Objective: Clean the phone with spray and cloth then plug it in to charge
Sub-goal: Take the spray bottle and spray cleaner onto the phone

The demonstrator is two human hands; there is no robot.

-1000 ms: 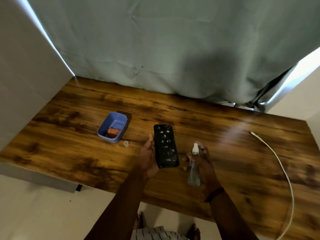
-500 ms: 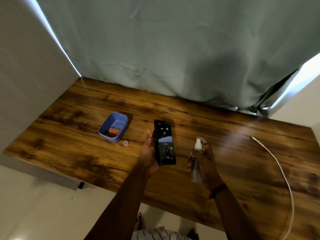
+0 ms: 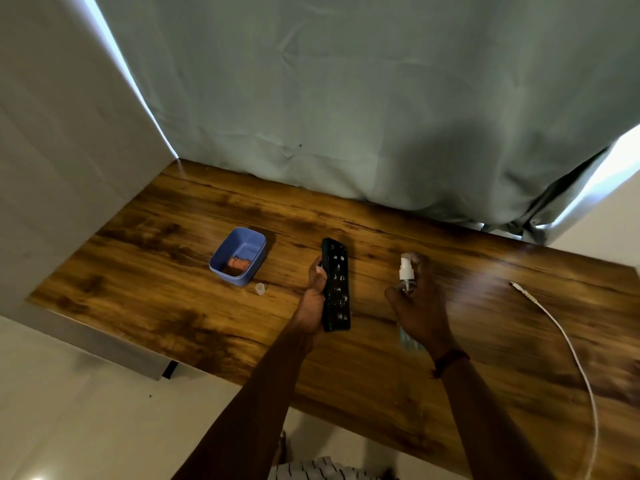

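While held edge-up, black phone — droplet-speckled, spray bottle beside.

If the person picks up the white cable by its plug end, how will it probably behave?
The white cable would probably be floppy: it lies in a loose curve on the table. It looks thin, so likely light. The rest would probably drag behind, since it trails off the table's near edge.

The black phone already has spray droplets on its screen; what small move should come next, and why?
Probably the right hand should set the clear spray bottle down on the wooden table. Droplets dot the black phone held by the left hand, and the orange cloth lies in the blue tub, so a free hand is needed.
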